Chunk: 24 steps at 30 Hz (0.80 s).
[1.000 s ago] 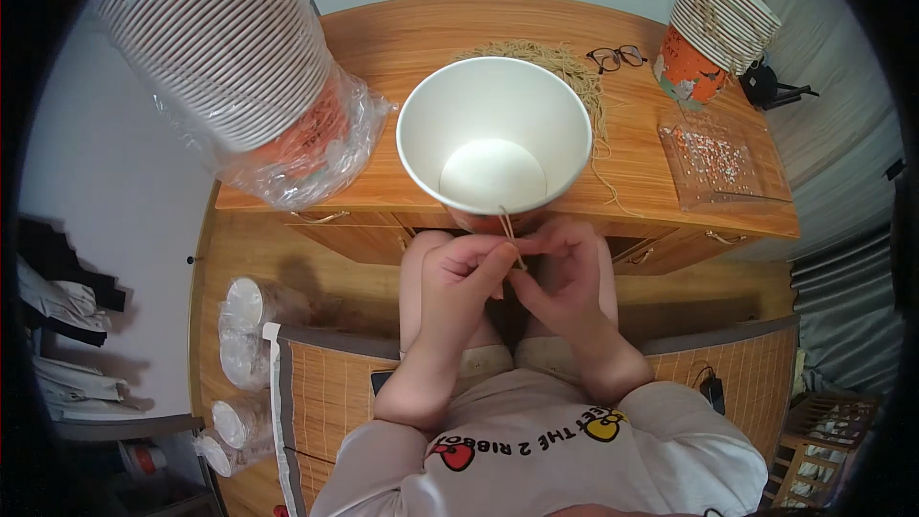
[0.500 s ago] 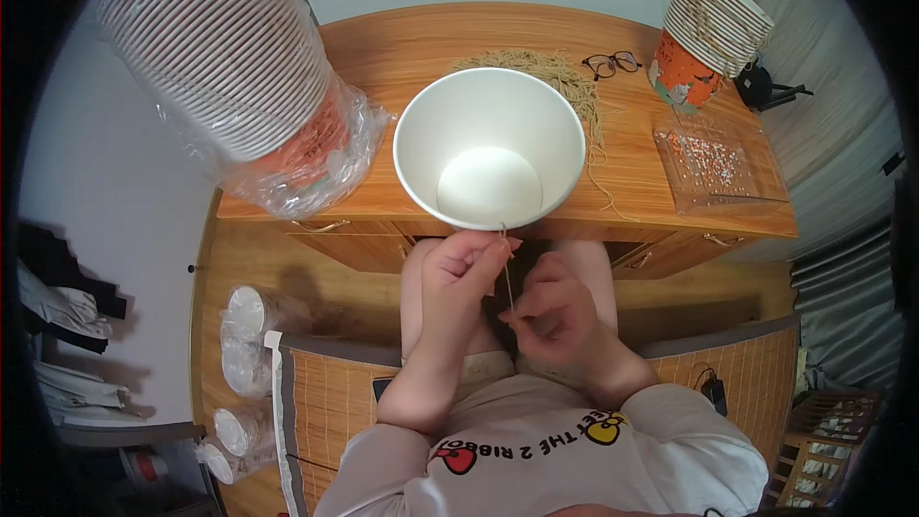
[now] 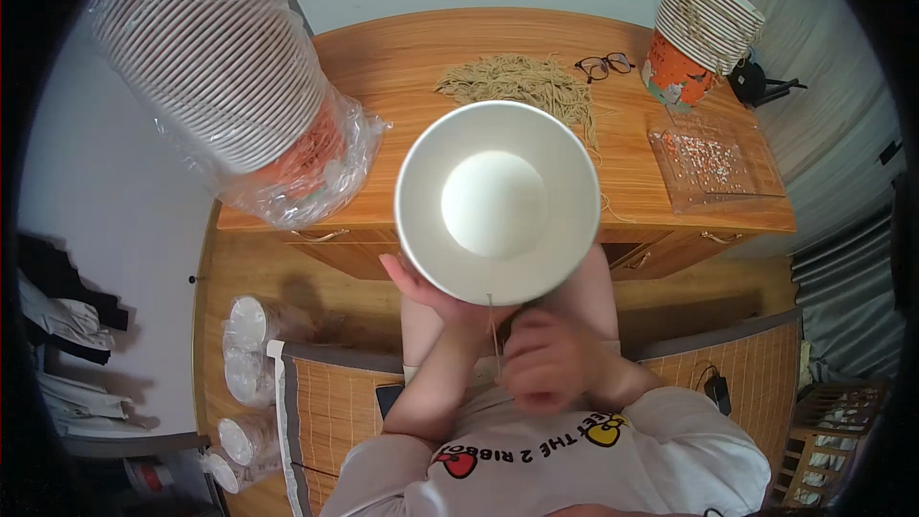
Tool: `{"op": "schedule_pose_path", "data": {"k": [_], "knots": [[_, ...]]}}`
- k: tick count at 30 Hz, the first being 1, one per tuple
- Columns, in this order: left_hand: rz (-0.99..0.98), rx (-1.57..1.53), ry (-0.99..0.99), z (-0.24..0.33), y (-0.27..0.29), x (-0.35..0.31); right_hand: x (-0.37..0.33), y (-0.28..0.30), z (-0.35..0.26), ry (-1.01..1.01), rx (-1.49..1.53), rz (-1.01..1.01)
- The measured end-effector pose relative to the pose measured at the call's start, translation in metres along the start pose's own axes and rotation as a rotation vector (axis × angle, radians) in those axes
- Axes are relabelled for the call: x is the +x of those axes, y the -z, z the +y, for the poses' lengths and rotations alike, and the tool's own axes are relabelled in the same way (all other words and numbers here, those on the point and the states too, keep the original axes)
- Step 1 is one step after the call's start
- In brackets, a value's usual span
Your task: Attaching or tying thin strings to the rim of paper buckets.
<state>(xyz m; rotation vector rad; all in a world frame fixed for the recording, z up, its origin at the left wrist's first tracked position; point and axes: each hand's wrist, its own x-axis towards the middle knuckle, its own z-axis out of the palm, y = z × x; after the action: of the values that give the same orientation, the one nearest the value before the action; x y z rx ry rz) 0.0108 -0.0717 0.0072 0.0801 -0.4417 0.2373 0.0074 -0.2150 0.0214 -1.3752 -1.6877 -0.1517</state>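
A large white paper bucket (image 3: 496,278) is held above my lap at the table's front edge, its open mouth facing up toward me. My left hand (image 3: 426,292) supports it from below on the left, fingers spread along its outer wall and partly hidden by it. From the near rim a thin tan string (image 3: 494,335) runs straight down toward me. My right hand (image 3: 548,359), smeared by motion, is curled in front of my shirt with the string's lower end at its fingers. A pile of matching tan strings (image 3: 517,79) lies on the table behind the bucket.
A tall plastic-wrapped stack of buckets (image 3: 230,67) stands at left. Far right are a shorter orange stack (image 3: 704,33) with strings hanging from it, and a clear tray (image 3: 713,168) of small beads. Glasses (image 3: 605,66) lie between. Wrapped containers (image 3: 247,369) stand on the floor.
The bucket has come off the table toward me, and my left hand has moved from the string at the rim to beneath it. My right hand has moved lower, nearer my body.
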Motion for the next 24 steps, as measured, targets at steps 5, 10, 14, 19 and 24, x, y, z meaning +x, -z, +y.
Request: {"op": "schedule_pose_path", "data": {"k": [5, 10, 14, 19, 24], "knots": [[0.223, 0.500, -0.228, 0.012, 0.003, -0.002, -0.005, 0.025, -0.016, 0.049, -0.103, 0.166], [-0.484, 1.206, -0.555, 0.035, 0.037, -0.021, 0.001, 0.055, -0.022, -0.304, -0.447, 0.910], [-0.484, 1.199, -0.709, 0.027, 0.045, -0.048, 0.021, 0.082, -0.018, -0.693, -0.060, 0.748], [-0.396, 1.509, -0.769, 0.025, 0.040, -0.076, 0.037, 0.084, -0.021, -0.860, -0.016, 0.586], [-0.228, 1.748, -0.779, 0.026, 0.039, -0.087, 0.034, 0.081, -0.017, -0.792, -0.136, 0.586]]}}
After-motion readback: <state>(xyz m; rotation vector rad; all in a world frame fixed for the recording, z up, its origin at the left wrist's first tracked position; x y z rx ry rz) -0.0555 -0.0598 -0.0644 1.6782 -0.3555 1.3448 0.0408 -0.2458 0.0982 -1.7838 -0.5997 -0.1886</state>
